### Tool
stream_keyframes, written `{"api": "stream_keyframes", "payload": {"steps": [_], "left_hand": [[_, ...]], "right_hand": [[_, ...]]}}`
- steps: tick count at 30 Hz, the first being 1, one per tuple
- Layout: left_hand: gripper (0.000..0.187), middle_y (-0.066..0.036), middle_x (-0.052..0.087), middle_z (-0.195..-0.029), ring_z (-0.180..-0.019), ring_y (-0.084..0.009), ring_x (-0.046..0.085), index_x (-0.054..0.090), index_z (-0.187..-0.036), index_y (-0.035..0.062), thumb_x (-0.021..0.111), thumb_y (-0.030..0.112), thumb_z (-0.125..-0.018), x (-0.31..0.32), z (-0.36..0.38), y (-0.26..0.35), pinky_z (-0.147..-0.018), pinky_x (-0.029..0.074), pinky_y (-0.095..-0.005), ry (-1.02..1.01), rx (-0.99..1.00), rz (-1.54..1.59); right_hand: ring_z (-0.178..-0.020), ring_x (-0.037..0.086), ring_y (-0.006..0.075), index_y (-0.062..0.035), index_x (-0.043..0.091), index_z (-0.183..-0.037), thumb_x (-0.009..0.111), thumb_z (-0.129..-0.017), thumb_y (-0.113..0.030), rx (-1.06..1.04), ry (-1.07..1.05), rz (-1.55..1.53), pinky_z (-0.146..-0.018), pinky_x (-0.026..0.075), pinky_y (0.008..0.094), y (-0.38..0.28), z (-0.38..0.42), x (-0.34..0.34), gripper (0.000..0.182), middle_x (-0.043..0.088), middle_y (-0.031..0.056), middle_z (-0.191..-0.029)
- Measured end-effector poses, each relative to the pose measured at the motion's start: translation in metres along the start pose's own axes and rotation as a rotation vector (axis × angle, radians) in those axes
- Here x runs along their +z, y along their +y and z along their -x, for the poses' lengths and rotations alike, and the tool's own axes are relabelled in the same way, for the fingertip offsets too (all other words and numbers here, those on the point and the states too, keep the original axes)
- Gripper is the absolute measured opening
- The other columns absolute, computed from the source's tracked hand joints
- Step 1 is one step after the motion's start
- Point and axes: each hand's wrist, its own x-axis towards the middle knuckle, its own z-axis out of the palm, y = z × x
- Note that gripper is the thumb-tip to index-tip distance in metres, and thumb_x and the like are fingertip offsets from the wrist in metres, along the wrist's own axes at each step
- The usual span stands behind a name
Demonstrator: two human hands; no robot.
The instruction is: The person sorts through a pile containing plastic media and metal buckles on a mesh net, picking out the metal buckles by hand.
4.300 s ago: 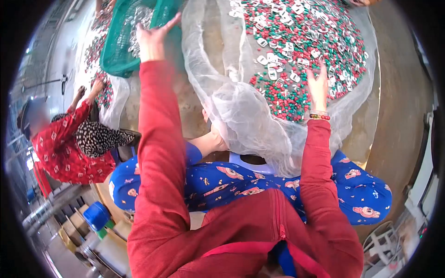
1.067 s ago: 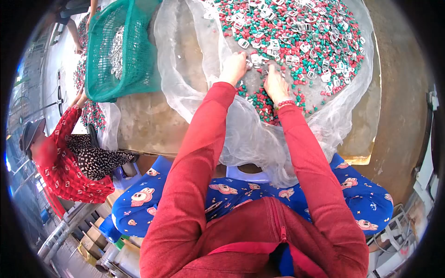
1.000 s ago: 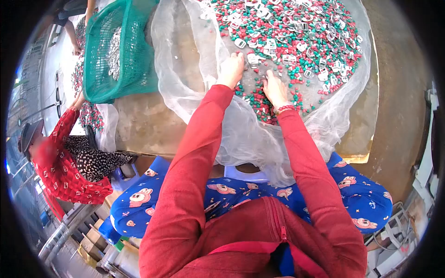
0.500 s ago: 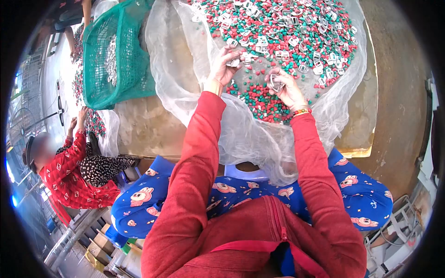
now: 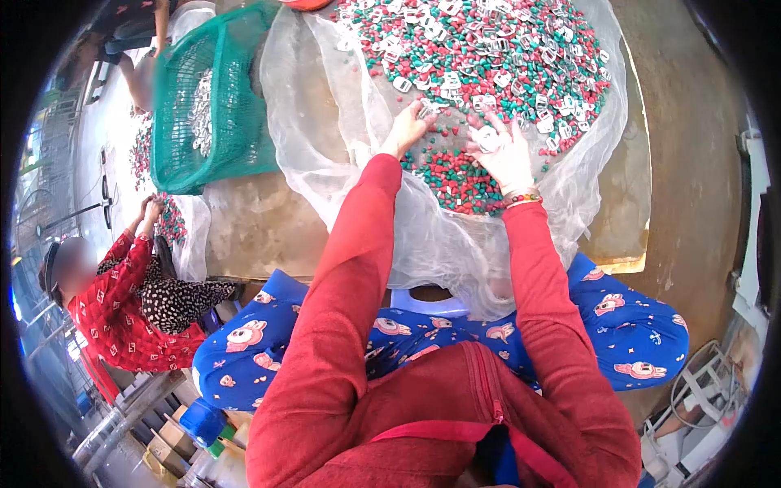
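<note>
My left hand (image 5: pixel 409 128) reaches to the near edge of a spread of small red and green stones, its fingers closed on a silvery metal buckle (image 5: pixel 432 108). To its right, my right hand (image 5: pixel 508 159) is turned partly palm up and holds another pale metal buckle (image 5: pixel 487 139) against its fingers. Between and below the hands lies a smaller heap of red and green stones (image 5: pixel 465 180). Beyond them is the large spread of stones (image 5: pixel 514 99) with many metal buckles (image 5: pixel 545 122) mixed in.
White mesh cloth (image 5: pixel 313 167) lies under the stones on a worn table (image 5: pixel 244 232). A green basket (image 5: pixel 248 154) with metal pieces stands at the left. A person in a red patterned top (image 5: pixel 134 305) sits farther left; another person's arm shows at upper left.
My left hand has moved slightly right and away from me, toward the buckles. The fingers of my right hand have opened out around its buckle. The whole view has shifted slightly.
</note>
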Motion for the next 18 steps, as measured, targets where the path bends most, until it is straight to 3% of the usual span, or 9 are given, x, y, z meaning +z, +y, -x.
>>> {"api": "stream_keyframes", "payload": {"steps": [3, 5, 7, 8, 9, 10, 12, 13, 18], "left_hand": [[0.018, -0.007, 0.057, -0.084, -0.078, -0.0192, 0.057, 0.055, -0.093, 0.0052, 0.058, 0.019, -0.082, -0.007, 0.033, 0.026, -0.063, 0.046, -0.0322, -0.158, -0.176, 0.974], [0.018, -0.007, 0.056, -0.083, -0.076, -0.0183, 0.056, 0.054, -0.092, 0.0051, 0.052, 0.022, -0.086, 0.003, 0.045, 0.009, -0.06, 0.046, -0.0316, -0.234, -0.15, 1.312], [0.025, -0.007, 0.059, -0.08, -0.073, -0.0217, 0.058, 0.054, -0.094, 0.005, 0.052, 0.027, -0.081, 0.014, 0.064, 0.01, -0.059, 0.048, -0.0332, -0.246, -0.168, 1.499], [0.027, -0.008, 0.059, -0.081, -0.074, -0.0227, 0.058, 0.054, -0.094, 0.0048, 0.051, 0.027, -0.079, 0.02, 0.073, 0.017, -0.061, 0.048, -0.0346, -0.142, -0.188, 1.531], [0.029, -0.008, 0.059, -0.082, -0.076, -0.0237, 0.058, 0.055, -0.094, 0.0045, 0.051, 0.028, -0.077, 0.027, 0.081, 0.024, -0.064, 0.049, -0.0359, -0.022, -0.194, 1.564], [0.029, -0.008, 0.059, -0.086, -0.079, -0.0236, 0.058, 0.055, -0.094, 0.0053, 0.05, 0.027, -0.076, 0.037, 0.086, 0.024, -0.066, 0.049, -0.0373, 0.151, 0.098, 1.185], [0.029, -0.007, 0.06, -0.093, -0.085, -0.0234, 0.057, 0.056, -0.096, 0.0072, 0.049, 0.028, -0.077, 0.05, 0.089, 0.021, -0.072, 0.048, -0.0402, 0.242, 0.06, 1.305], [0.029, -0.007, 0.06, -0.097, -0.088, -0.0233, 0.057, 0.057, -0.098, 0.0083, 0.048, 0.029, -0.079, 0.053, 0.089, 0.021, -0.076, 0.048, -0.0417, 0.11, -0.226, 1.836], [0.032, -0.01, 0.061, -0.092, -0.087, -0.0241, 0.058, 0.058, -0.097, 0.0072, 0.044, 0.033, -0.085, 0.039, 0.089, 0.052, -0.082, 0.047, -0.0394, 0.336, -0.139, 2.024]], "right_hand": [[-0.074, 0.058, 0.0206, -0.0042, 0.049, -0.115, 0.048, -0.089, -0.016, 0.207, -0.216, -0.375, -0.06, 0.042, 0.0241, 0.001, -0.007, -0.039, 0.028, 0.059, 0.0099, -0.094], [-0.068, 0.057, 0.0162, -0.0034, 0.052, -0.111, 0.05, -0.085, -0.009, 0.123, 0.067, -0.135, -0.058, 0.044, 0.0246, -0.004, 0.004, -0.006, 0.027, 0.057, 0.008, -0.084], [-0.069, 0.057, 0.0162, -0.0025, 0.052, -0.111, 0.049, -0.083, -0.006, 0.033, 0.28, 0.131, -0.059, 0.046, 0.0257, -0.004, 0.01, 0.035, 0.028, 0.058, 0.0081, -0.085], [-0.077, 0.057, 0.0135, -0.0022, 0.046, -0.121, 0.049, -0.079, -0.004, -0.002, 0.19, 0.208, -0.067, 0.047, 0.0244, 0.0, 0.006, 0.034, 0.042, 0.056, 0.0063, -0.09], [-0.078, 0.059, 0.0155, 0.0006, 0.052, -0.114, 0.048, -0.081, -0.005, -0.038, 0.178, 0.311, -0.068, 0.047, 0.0271, -0.003, 0.009, 0.06, 0.033, 0.06, 0.0075, -0.09], [-0.081, 0.059, 0.0163, 0.0007, 0.053, -0.113, 0.048, -0.083, -0.009, -0.101, 0.13, 0.453, -0.072, 0.047, 0.0274, 0.002, 0.007, 0.074, 0.032, 0.061, 0.0085, -0.092], [-0.087, 0.059, 0.0187, 0.0008, 0.055, -0.111, 0.047, -0.086, -0.016, -0.166, 0.045, 0.905, -0.077, 0.045, 0.0289, 0.009, 0.002, 0.096, 0.032, 0.062, 0.0114, -0.096], [-0.089, 0.059, 0.0204, 0.0006, 0.057, -0.11, 0.047, -0.087, -0.019, -0.185, 0.025, 1.225, -0.079, 0.044, 0.0302, 0.013, 0.002, 0.106, 0.032, 0.062, 0.0134, -0.097], [-0.104, 0.054, 0.0293, -0.001, 0.057, -0.111, 0.052, -0.087, -0.016, -0.474, -0.176, 1.608, -0.087, 0.042, 0.0356, 0.04, 0.005, 0.124, 0.029, 0.057, 0.0178, -0.108]]}}
